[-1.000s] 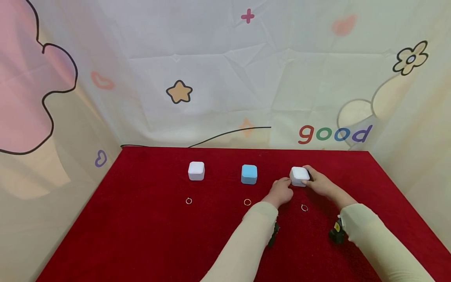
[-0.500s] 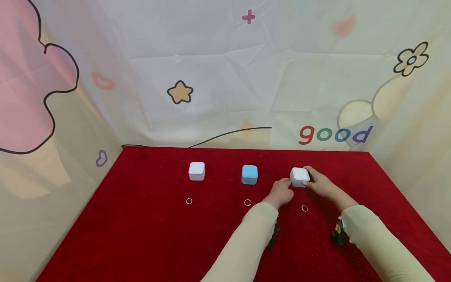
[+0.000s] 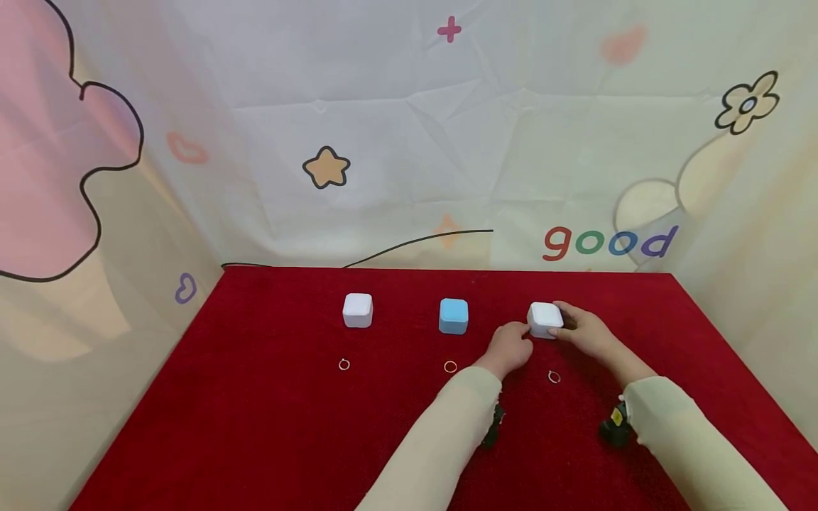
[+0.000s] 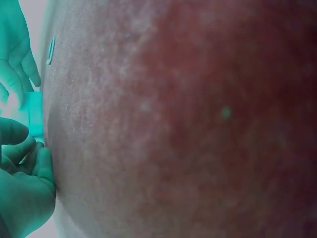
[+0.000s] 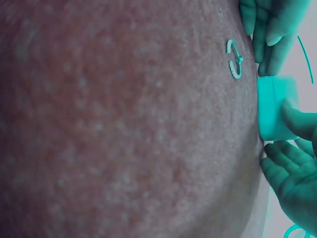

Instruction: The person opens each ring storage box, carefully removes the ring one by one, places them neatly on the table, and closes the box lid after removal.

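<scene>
A white ring box with rounded corners stands at the right of the row on red cloth. My right hand grips it from the right, the thumb on its near face and the other fingers on its side. From the left, my left hand reaches in with its fingertips at the box's lower corner. In the left wrist view my left hand has loosely bent fingers beside the box. A seam runs across the box in the right wrist view. A ring lies in front of it.
A light blue box stands mid-row, and another white box farther left. In front of them lie a gold-coloured ring and a silvery ring. Behind the red table hangs a printed curtain.
Both hands stay at the white ring box, which has hardly moved. My right wrist has shifted slightly to the right.
</scene>
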### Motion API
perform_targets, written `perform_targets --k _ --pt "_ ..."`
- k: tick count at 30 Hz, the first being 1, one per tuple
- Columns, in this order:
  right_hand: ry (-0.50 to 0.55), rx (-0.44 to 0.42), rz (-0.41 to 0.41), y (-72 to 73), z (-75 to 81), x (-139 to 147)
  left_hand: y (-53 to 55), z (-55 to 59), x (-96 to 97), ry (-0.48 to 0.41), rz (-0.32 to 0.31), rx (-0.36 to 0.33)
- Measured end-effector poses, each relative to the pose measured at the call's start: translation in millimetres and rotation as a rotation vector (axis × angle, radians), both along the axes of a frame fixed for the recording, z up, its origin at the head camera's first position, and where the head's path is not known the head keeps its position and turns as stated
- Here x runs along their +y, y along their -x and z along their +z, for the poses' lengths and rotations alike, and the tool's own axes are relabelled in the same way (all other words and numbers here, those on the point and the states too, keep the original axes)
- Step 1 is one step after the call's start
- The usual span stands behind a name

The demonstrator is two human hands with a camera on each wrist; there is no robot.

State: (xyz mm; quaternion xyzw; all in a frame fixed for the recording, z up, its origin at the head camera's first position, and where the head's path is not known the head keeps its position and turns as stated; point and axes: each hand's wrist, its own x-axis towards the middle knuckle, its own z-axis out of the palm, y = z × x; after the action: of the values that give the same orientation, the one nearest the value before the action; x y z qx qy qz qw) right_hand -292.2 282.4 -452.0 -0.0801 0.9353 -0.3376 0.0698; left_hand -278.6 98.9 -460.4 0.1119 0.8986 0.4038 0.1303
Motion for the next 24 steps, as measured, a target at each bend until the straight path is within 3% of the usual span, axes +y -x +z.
perform_targets --k 5,13,24 --pt "-0.03 0.011 -0.03 -3.2 3.9 -1 -0.3 4.4 -0.9 -0.061 0.042 -0.021" --pt "-0.014 0.02 -0.094 -12.5 12.7 1 -1.5 15.0 -3.8 -0.065 0.069 -0.016" --pt "0.042 0.11 -0.179 -29.5 25.4 -4 -7.2 33.3 -9.1 0.0 0.017 0.021"
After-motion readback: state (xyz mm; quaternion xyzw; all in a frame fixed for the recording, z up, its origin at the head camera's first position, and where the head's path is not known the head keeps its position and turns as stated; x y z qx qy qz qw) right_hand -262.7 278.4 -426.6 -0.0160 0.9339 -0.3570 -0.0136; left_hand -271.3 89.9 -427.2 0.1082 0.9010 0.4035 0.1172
